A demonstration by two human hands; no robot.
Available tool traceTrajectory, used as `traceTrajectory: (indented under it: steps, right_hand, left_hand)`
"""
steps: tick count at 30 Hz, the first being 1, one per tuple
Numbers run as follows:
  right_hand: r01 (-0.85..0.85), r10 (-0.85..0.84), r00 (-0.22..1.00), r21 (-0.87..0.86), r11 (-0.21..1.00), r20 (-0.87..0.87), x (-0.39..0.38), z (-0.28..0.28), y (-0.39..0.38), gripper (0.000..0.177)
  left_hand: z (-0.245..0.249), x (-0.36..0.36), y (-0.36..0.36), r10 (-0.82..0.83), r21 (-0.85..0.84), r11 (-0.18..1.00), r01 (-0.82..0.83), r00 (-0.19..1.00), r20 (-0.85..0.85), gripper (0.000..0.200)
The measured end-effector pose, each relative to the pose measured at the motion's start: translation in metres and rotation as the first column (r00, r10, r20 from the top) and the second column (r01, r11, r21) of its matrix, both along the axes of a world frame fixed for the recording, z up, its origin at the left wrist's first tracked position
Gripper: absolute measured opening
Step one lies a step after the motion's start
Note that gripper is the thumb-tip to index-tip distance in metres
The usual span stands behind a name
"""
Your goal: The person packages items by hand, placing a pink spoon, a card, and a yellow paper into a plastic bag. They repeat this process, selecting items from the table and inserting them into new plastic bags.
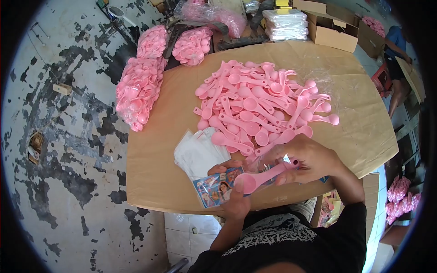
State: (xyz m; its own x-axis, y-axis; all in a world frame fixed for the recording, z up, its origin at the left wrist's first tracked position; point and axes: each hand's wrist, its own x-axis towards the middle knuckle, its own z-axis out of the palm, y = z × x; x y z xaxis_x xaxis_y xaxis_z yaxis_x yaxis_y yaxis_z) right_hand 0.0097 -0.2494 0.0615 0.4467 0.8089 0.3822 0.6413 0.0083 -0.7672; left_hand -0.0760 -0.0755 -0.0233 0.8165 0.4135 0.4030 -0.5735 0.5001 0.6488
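My left hand [236, 202] is closed, its thumb on the bowl of a pink measuring spoon [261, 177] and its fingers behind a blue printed card [216, 189] with pictures on it. Around the spoon's handle end, my right hand [314, 157] is closed too. Clear plastic film glints between the hands; its edges are hard to make out. Just beyond them spreads a big heap of pink measuring spoons [255, 98]. A fanned stack of clear-white plastic bags [198, 152] lies on the brown paper-covered table [157, 159], beside my left hand.
Bulging bags of pink spoons [141, 88] line the table's left edge. At the back are a pile of packed plastic sleeves [286, 25] and an open cardboard box [332, 34]. Another person [398, 68] sits at the far right. A peeling wall [68, 136] stands left.
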Motion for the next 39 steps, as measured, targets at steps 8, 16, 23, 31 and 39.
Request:
traceTrajectory:
  steps: [8,16,23,31,39]
  right_hand:
    - [0.131,-0.135,0.969,0.035,0.991,0.205,-0.002,-0.009,0.001,0.020]
    - [0.281,-0.345,0.870,0.222,0.934,0.352,0.002,-0.013,0.001,0.011]
    - [0.438,-0.566,0.736,0.376,0.816,0.371,-0.013,0.026,-0.017,0.011]
    - [0.516,-0.570,0.789,0.254,0.818,0.230,-0.030,0.071,-0.028,0.011]
    - [0.325,-0.314,0.941,-0.080,0.942,0.123,-0.036,0.053,0.015,0.018]
  left_hand:
    - [-0.002,-0.002,-0.013,-0.064,0.158,0.984,0.081,0.992,-0.105,0.057]
    - [0.009,-0.005,-0.019,-0.032,-0.073,0.997,0.018,0.982,-0.189,0.082]
    - [0.009,-0.011,-0.016,0.394,0.659,0.691,-0.296,0.919,0.000,0.125]
    - [0.019,-0.010,-0.001,0.281,0.682,0.698,-0.218,0.959,0.019,0.126]
    - [0.036,-0.026,-0.022,-0.157,0.659,0.702,0.270,0.961,-0.227,0.078]
